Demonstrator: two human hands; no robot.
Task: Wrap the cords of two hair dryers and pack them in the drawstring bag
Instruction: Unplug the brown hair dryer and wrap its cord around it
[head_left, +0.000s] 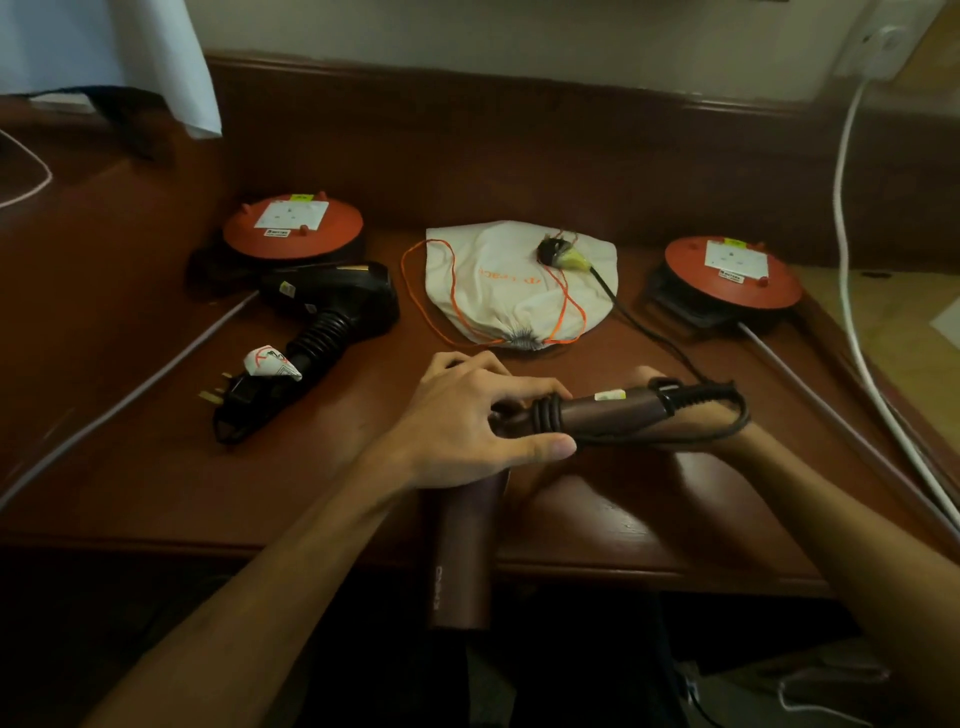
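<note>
Over the counter's (311, 493) near edge, the left hand (467, 415) grips the brown dryer (462, 561); the right hand (649, 376), mostly hidden, seems to hold its handle. Lay cord (649, 332) turns snug, side by side.

Left hand (467, 415): forearm enters from 7 o'clock; fingers curled, thumb extended toward 3 o'clock, gripping.
Right hand (691, 415): forearm enters from 4 o'clock; mostly hidden, grip unclear.

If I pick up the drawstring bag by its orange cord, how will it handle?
The drawstring bag lies flat and creased, so it probably hangs limp and light. A plug rests on it and would likely slide off. The orange cord loops loosely, so expect slack first.
</note>
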